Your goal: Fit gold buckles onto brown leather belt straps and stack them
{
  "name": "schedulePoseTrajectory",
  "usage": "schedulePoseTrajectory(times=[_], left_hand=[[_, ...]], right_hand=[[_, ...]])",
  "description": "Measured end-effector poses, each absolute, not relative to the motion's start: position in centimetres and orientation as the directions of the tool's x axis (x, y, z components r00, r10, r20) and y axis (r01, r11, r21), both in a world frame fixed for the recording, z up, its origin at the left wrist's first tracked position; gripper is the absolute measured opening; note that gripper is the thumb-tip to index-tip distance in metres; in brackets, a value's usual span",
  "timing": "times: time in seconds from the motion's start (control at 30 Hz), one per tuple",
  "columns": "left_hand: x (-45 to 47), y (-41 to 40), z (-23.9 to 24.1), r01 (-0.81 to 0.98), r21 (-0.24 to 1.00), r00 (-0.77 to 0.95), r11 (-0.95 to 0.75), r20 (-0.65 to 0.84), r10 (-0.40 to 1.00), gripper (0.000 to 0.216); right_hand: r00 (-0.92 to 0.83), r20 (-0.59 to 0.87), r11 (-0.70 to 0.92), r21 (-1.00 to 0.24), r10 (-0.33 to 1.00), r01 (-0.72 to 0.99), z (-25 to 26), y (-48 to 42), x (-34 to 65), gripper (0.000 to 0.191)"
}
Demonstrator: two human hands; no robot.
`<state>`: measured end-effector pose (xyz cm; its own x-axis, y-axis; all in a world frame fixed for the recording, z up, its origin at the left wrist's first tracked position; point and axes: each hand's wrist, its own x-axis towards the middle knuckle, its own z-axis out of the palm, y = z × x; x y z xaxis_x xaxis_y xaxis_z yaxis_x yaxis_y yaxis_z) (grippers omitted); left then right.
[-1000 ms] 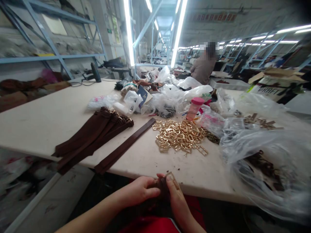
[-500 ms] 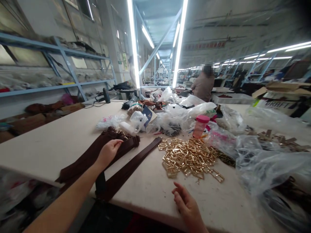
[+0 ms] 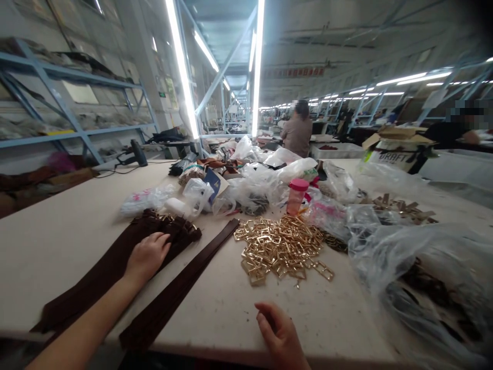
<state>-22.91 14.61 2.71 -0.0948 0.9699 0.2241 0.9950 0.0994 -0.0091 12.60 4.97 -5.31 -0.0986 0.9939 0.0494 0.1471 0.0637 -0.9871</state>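
Pale worktable fills our view, and on its left side lies the pile of dark brown straps: long, flat, matte bands fanned side by side, their far ends bunched with gold fittings. Our left hand rests open and flat on them, gripping nothing. Our right hand, loosely curled and empty, sits at the near edge, near the gold buckles

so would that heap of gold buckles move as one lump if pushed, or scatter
Probably scatter: the gold buckles lie as loose separate frames, a few apart at the heap's edge. They look like metal, so likely heavy for their size. Being flat, they should slide on the smooth table rather than roll.
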Motion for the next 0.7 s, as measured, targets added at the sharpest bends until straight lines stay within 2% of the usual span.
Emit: schedulePoseTrajectory(times=[0.13,0.3,0.5,0.63,0.7], left_hand=[[-17.0,16.8,1.3,0.999,0.038,0.034,-0.039,0.126,0.991,0.035],[-12.4,19.2,-1.0,0.996,0.084,-0.048,0.043,0.059,0.997,0.035],[-10.9,18.6,0.2,0.990,0.121,-0.076,0.066,0.074,0.994,0.029],[-9.8,17.2,2.3,0.972,0.230,-0.046,0.044,0.007,0.999,0.035],[-9.0,15.8,3.5,0.913,0.409,0.027,0.010,-0.086,0.996,0.050]], right_hand=[[-0.168,0.063,0.099,-0.972,0.984,0.213,-5.2,5.0,13.0,0.024],[-0.130,0.103,0.130,-0.967,0.986,0.220,-4.4,5.0,13.5,0.020],[-0.077,0.140,0.151,-0.976,0.987,0.156,-4.2,5.5,13.8,0.018],[-0.028,0.181,0.182,-0.957,0.983,0.225,-4.5,6.3,14.8,0.020],[0.037,0.228,0.206,-0.928,0.973,0.311,-4.4,6.9,16.5,0.020]])
